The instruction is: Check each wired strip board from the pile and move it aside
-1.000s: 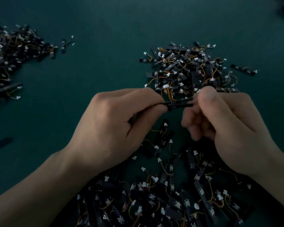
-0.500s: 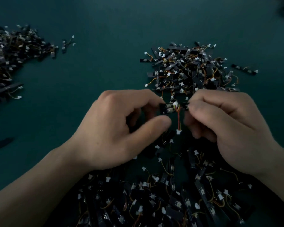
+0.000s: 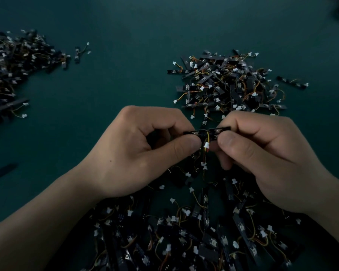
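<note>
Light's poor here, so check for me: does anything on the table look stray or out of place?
A few strays. One strip board lies alone right of the far pile, a second board sits off the left pile, and a dark strip lies by itself at the left edge. No damage shows in this dim light.

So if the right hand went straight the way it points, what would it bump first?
Probably the left hand, whose fingers pinch the other end of the same strip board; depth is hard to judge.
</note>
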The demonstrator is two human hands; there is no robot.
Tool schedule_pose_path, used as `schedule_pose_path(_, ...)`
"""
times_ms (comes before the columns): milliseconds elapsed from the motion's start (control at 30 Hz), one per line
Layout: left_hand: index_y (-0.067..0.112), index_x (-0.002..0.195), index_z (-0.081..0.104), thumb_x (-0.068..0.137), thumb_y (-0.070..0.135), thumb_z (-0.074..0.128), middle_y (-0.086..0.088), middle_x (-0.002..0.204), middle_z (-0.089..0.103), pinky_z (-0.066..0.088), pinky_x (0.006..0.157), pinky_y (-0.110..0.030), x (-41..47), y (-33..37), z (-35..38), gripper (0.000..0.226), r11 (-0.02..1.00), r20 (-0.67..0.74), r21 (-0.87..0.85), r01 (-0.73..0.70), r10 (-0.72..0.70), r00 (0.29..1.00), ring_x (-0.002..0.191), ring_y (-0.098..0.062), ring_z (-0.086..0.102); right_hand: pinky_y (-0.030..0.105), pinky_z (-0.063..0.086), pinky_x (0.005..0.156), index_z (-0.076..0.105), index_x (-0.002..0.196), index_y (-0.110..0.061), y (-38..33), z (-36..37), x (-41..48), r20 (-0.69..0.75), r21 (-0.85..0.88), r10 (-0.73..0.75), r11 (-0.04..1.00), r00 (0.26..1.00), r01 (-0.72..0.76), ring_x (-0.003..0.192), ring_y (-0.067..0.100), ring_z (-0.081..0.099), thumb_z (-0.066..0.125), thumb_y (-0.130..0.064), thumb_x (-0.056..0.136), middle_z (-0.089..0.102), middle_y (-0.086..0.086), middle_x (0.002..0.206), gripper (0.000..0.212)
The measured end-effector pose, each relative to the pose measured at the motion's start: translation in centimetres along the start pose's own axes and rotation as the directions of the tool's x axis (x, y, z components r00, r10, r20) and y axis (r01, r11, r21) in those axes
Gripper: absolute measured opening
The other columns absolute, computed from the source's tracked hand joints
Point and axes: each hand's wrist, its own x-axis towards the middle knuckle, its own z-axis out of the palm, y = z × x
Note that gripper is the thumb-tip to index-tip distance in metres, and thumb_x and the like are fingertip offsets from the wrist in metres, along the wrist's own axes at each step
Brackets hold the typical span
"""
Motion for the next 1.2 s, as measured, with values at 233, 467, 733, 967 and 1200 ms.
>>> schedule_pose_path(233, 0.016, 0.088, 0.075, 0.099, 0.027, 0.067, 0.003, 0.075, 0.063, 0.042, 0.055, -0.028, 0.1, -0.2, 0.0, 0.018, 0.999, -0.03, 0.01, -0.048, 0.048, 0.998, 0.061, -0.022, 0.057, 0.012, 0.034, 0.051, 0.064, 0.077, -0.013, 0.0, -0.1, 0.2, 0.008, 0.002, -0.037, 0.999, 0.999, 0.037, 0.046, 0.004, 0.044, 0.052, -0.027, 0.101, 0.056, -0.013, 0.058, 0.03)
schedule_pose_path(467, 0.015, 0.088, 0.075, 0.099, 0.022, 0.068, -0.003, 0.079, 0.066, 0.044, 0.057, -0.042, 0.2, -0.3, -0.1, 0.014, 0.997, -0.029, -0.015, -0.071, 0.071, 0.997, 0.065, -0.029, 0.061, 0.009, 0.03, 0.047, 0.065, 0.077, -0.014, -0.2, 0.2, 0.1, -0.03, -0.057, -0.062, 0.997, 0.998, 0.06, 0.042, 0.0, 0.043, 0.056, -0.028, 0.1, 0.054, -0.006, 0.053, 0.029)
schedule_pose_path(733, 0.027, 0.086, 0.071, 0.096, 0.035, 0.066, -0.001, 0.068, 0.063, 0.044, 0.05, -0.03, 0.0, 0.3, 0.0, 0.014, 0.999, -0.028, 0.029, 0.014, -0.013, 1.0, 0.055, -0.019, 0.054, 0.019, 0.034, 0.04, 0.068, 0.075, -0.014, -0.5, 0.4, 0.0, -0.054, -0.201, -0.097, 0.976, 0.994, 0.085, 0.045, 0.014, 0.052, 0.056, -0.029, 0.1, 0.059, 0.003, 0.055, 0.031)
schedule_pose_path(967, 0.029, 0.082, 0.065, 0.095, 0.032, 0.065, 0.004, 0.066, 0.059, 0.039, 0.051, -0.016, 0.1, 0.7, 0.1, 0.014, 0.991, -0.056, 0.134, -0.003, 0.011, 0.998, 0.055, -0.015, 0.052, 0.024, 0.036, 0.038, 0.067, 0.077, -0.017, -0.5, 0.6, 0.0, -0.056, -0.197, -0.065, 0.979, 0.996, 0.053, 0.043, 0.016, 0.052, 0.055, -0.032, 0.1, 0.059, 0.004, 0.056, 0.03)
schedule_pose_path(1200, 0.025, 0.079, 0.064, 0.095, 0.021, 0.071, 0.011, 0.06, 0.049, 0.033, 0.054, -0.01, 0.1, 0.4, 0.2, 0.018, 0.988, -0.067, 0.156, -0.018, 0.029, 0.997, 0.052, -0.005, 0.044, 0.023, 0.038, 0.039, 0.07, 0.077, -0.014, -0.6, 0.6, 0.1, -0.052, -0.194, -0.072, 0.979, 0.996, 0.061, 0.046, 0.016, 0.055, 0.057, -0.032, 0.1, 0.061, 0.002, 0.056, 0.032)
